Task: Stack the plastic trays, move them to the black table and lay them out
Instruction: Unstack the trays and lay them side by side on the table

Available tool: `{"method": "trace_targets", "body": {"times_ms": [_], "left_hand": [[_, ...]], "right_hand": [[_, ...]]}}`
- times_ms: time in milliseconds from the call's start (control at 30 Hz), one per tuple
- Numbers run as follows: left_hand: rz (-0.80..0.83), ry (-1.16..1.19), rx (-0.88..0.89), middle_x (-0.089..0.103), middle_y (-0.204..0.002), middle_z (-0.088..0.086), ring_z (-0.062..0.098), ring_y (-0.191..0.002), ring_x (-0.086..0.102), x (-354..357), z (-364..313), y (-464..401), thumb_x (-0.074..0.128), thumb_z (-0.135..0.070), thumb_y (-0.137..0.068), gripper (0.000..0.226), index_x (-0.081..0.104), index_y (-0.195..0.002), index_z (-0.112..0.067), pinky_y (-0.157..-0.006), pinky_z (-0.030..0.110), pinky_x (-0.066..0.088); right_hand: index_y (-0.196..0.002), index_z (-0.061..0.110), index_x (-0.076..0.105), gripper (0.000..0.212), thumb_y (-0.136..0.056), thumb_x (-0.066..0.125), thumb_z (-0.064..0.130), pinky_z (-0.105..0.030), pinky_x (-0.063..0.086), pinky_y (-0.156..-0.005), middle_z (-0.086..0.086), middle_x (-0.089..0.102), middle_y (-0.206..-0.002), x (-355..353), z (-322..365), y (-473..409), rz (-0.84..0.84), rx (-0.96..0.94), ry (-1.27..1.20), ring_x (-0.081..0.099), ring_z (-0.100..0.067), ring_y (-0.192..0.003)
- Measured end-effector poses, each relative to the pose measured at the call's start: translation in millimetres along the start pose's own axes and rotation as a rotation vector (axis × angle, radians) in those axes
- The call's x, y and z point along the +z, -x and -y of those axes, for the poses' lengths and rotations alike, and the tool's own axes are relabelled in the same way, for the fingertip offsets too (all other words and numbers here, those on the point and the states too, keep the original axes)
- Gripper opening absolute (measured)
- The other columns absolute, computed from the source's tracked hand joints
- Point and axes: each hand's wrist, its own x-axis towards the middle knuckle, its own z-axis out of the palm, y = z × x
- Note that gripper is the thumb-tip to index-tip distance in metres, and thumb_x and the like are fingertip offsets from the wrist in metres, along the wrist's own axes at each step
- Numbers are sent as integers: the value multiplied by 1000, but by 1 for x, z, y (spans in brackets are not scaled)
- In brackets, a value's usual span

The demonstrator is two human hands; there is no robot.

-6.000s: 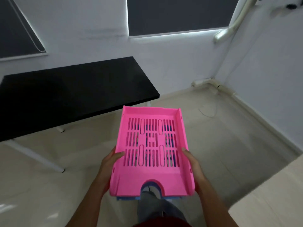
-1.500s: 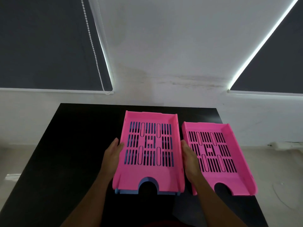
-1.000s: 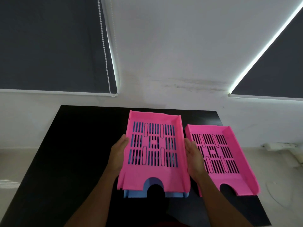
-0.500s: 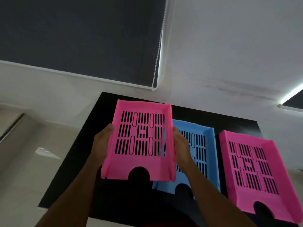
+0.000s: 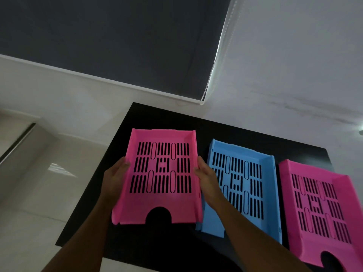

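Observation:
Three slotted plastic trays are over the black table (image 5: 231, 132). I hold the left pink tray (image 5: 161, 201) by its long sides at the table's left end: my left hand (image 5: 115, 177) grips the left wall, my right hand (image 5: 206, 177) the right wall. Whether this tray touches the table I cannot tell. A blue tray (image 5: 253, 185) lies flat in the middle, partly behind my right forearm. A second pink tray (image 5: 322, 209) lies at the right, its front corner cut off by the frame.
The table's left edge (image 5: 92, 193) drops to a pale tiled floor (image 5: 39, 193). A white wall (image 5: 294, 75) and a dark roller blind (image 5: 117, 40) with a bead chain (image 5: 216, 55) stand behind the table.
The stack came from the floor side to the table. One pink tray was laid at the right, then the top pink tray was lifted off the blue one and carried left and lower.

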Motion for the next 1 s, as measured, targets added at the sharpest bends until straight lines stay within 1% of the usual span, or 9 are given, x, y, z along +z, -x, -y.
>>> {"method": "trace_targets", "body": {"times_ms": [167, 333, 433, 600, 633, 700, 800, 900, 1000], "left_hand": [[23, -10, 24, 72, -77, 5, 21, -62, 72, -6, 2, -13, 44, -28, -103, 27, 66, -101, -12, -57, 31, 60], [40, -18, 33, 74, -81, 1, 17, -67, 73, -3, 1, -16, 43, -23, -103, 26, 68, -101, -16, -60, 29, 61], [51, -50, 30, 72, -83, 7, 22, -69, 73, 0, 1, -15, 43, -23, -103, 24, 66, -104, -15, -64, 39, 61], [8, -192, 42, 65, -108, 28, 39, -83, 72, 10, -4, -11, 47, -20, -101, 38, 50, -132, 1, -74, 56, 61], [-6, -224, 44, 62, -117, 30, 40, -88, 72, 14, -6, -10, 48, -21, -101, 44, 45, -139, 1, -77, 58, 60], [-22, -232, 35, 58, -131, 28, 41, -103, 68, 24, -12, -8, 49, -21, -100, 50, 40, -147, -5, -86, 60, 57], [31, -238, 24, 55, -144, 15, 30, -126, 58, 45, -18, -4, 52, -25, -99, 54, 39, -150, -15, -104, 55, 48], [85, -324, 16, 41, -157, 6, 23, -139, 43, 72, -17, 1, 56, -33, -97, 62, 34, -153, -18, -112, 43, 34], [148, -354, -3, 41, -157, 7, 26, -141, 43, 104, -16, 9, 59, -35, -95, 66, 33, -154, -20, -114, 49, 35]], "right_hand": [[-132, 37, 61, 45, -97, 49, 12, -22, 58, -88, 7, 74, -124, 8, -3, -1, 3, 39, 61, 70, -10, -115], [-139, 24, 60, 48, -99, 47, 1, -25, 59, -89, 2, 75, -124, 4, -15, -4, -3, 51, 60, 71, -14, -114], [-137, 23, 61, 48, -97, 48, 1, -19, 58, -84, 2, 76, -122, 3, -15, -5, -18, 63, 65, 72, -14, -113], [-125, 23, 67, 39, -99, 49, 1, -26, 57, -94, 11, 77, -116, -1, -10, 0, -32, 67, 87, 71, -4, -109], [-117, 31, 68, 37, -99, 51, 3, -22, 57, -94, 19, 77, -110, -3, -9, 2, -31, 65, 82, 70, 5, -105], [-132, 34, 60, 41, -101, 55, 7, -11, 45, -99, 27, 65, -128, -9, -8, 6, -64, 74, 73, 57, 14, -119], [-158, 13, 31, 59, -104, 53, 10, -25, 28, -115, 2, 37, -161, -28, -6, 13, -115, 63, 109, 34, -12, -148], [-156, 10, 34, 55, -104, 52, 9, -31, 27, -120, -5, 36, -164, -55, -3, 24, -198, 26, 102, 35, -17, -149], [-149, 10, 47, 45, -104, 53, 10, -32, 32, -120, -10, 44, -159, -89, 0, 39, -303, 4, 95, 42, -16, -146]]}}
